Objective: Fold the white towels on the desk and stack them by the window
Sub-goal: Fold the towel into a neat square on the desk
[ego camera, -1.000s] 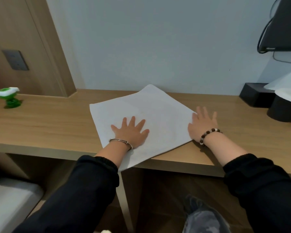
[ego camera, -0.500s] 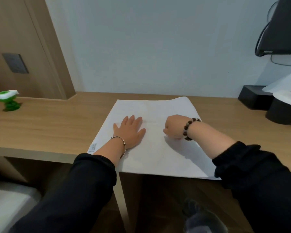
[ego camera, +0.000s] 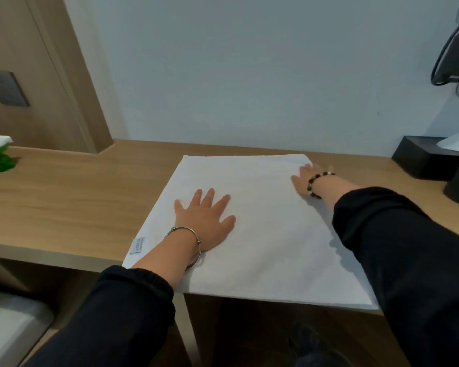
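1. White towel (ego camera: 263, 234): spread flat on desk (ego camera: 64, 202), near edge overhanging the front.
2. Left hand (ego camera: 206, 221): fingers splayed, pressed flat on the cloth; nothing grasped.
3. Right hand (ego camera: 306, 178): laid at the far right corner; whether the corner is pinched cannot be told.
4. Handling advised: corner to be lifted cleanly, edges matched, cloth anchored by the left palm, creases smoothed out.
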A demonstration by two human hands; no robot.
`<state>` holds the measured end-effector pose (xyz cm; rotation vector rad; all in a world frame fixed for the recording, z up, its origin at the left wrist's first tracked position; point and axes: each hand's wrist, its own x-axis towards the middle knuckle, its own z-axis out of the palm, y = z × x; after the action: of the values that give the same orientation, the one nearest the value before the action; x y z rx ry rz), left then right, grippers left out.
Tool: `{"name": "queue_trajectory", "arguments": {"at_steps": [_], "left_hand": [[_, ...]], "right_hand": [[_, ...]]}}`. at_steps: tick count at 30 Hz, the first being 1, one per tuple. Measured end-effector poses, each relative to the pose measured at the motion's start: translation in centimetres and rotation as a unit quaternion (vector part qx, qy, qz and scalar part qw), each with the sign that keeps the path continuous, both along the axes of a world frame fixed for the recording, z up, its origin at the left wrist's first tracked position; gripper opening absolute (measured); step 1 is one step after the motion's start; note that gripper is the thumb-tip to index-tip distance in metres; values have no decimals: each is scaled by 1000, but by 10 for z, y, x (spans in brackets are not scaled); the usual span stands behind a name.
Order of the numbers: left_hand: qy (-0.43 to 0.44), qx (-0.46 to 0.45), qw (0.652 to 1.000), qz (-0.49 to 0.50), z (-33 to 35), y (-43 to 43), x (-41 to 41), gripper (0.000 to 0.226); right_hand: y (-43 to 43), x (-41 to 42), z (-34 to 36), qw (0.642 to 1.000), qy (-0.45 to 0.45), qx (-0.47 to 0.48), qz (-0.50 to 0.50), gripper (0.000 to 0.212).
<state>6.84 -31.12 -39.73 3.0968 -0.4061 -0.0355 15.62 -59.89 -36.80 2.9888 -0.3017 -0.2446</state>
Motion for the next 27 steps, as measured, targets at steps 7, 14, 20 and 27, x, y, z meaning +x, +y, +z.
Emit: {"name": "queue_trajectory", "arguments": {"at_steps": [7, 14, 20, 27], "left_hand": [[-6, 0, 1000, 3, -2, -1, 1, 62], [-13, -13, 1000, 0, -4, 0, 2, 63], [-11, -12, 1000, 4, -3, -1, 1, 63], [-10, -11, 1000, 11, -4, -1, 4, 66]], "right_hand": [[80, -14, -20, 955, -25, 113, 273, 56], [-5, 31, -7, 995, -36, 72, -64, 62], [69, 14, -5, 992, -62, 54, 97, 65], [73, -30, -24, 975, -31, 108, 193, 61]]}}
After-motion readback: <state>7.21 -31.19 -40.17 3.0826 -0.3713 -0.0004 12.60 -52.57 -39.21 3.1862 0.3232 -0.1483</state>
